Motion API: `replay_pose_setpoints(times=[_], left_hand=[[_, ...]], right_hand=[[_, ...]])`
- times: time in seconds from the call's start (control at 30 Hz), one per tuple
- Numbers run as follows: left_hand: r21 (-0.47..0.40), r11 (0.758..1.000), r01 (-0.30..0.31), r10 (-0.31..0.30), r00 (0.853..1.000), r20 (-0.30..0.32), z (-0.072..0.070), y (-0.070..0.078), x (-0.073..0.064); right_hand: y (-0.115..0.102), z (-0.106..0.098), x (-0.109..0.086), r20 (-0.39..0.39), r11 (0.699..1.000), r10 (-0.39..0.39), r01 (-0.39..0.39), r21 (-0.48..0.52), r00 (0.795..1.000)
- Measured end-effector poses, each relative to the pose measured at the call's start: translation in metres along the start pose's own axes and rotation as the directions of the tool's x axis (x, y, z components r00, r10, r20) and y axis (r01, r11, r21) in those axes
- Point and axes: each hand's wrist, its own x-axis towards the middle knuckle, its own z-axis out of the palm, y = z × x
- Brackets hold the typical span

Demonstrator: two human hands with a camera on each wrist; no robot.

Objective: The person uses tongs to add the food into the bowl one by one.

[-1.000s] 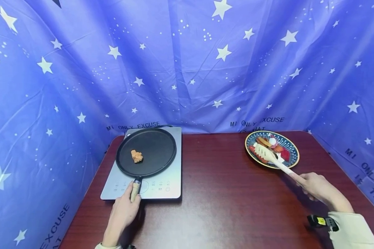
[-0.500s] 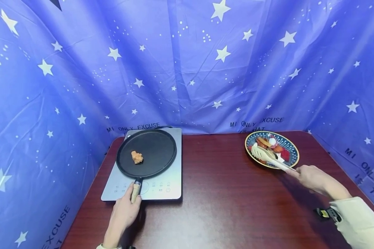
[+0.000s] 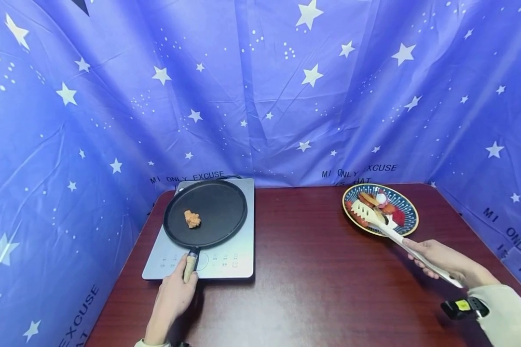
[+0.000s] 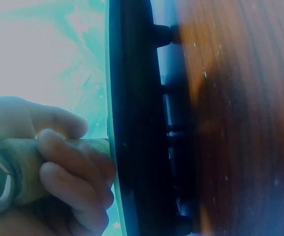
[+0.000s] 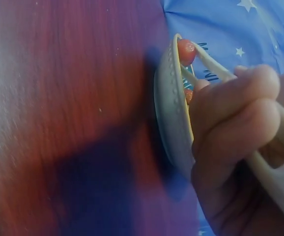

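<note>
My left hand [image 3: 173, 294] grips the light wooden handle [image 3: 190, 267] of a black flat pan [image 3: 219, 207]. In the left wrist view, its fingers curl round the handle [image 4: 26, 169], with a metal ring at the end. A lumpy orange-brown piece of food [image 3: 192, 219] lies left of the pan's middle. At the right, my right hand [image 3: 445, 262] holds cream slotted tongs [image 3: 392, 234], their tips over the food in a blue patterned plate [image 3: 410, 205]. Near the tong tips in the right wrist view is a red, strawberry-like piece [image 5: 185, 51]; whether they touch it I cannot tell.
The pan rests on a silver induction cooker [image 3: 243, 253] at the table's back left. The plate stands at the back right of the dark red table [image 3: 295, 260]. A blue star-printed curtain [image 3: 278, 96] hangs behind and along both sides.
The tongs dipped and turned over the plate, then came back to show their slotted face; the right hand shifted slightly and turned. The left hand and pan stay in place.
</note>
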Motion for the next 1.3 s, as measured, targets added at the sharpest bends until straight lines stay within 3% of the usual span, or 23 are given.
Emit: replay_pose_setpoints(times=[0.17, 0.47, 0.7, 1.3], left_hand=[[-0.006, 1.000, 0.000, 0.000, 1.000, 0.002, 0.001, 0.000, 0.000], [-0.007, 1.000, 0.003, -0.003, 1.000, 0.002, 0.002, 0.000, 0.000], [-0.006, 1.000, 0.005, -0.005, 1.000, -0.004, 0.002, 0.000, -0.001], [-0.006, 1.000, 0.003, -0.003, 1.000, 0.004, 0.001, 0.000, 0.000]], right_hand=[[0.005, -0.001, 0.001, 0.017, 0.996, -0.010, 0.008, 0.091, 1.000], [0.010, 0.000, -0.002, -0.026, 0.982, -0.019, 0.024, 0.189, 0.999], [0.014, 0.002, -0.001, -0.012, 0.955, -0.061, 0.062, 0.291, 0.998], [0.025, 0.012, 0.001, -0.001, 0.902, -0.120, 0.109, 0.418, 0.993]])
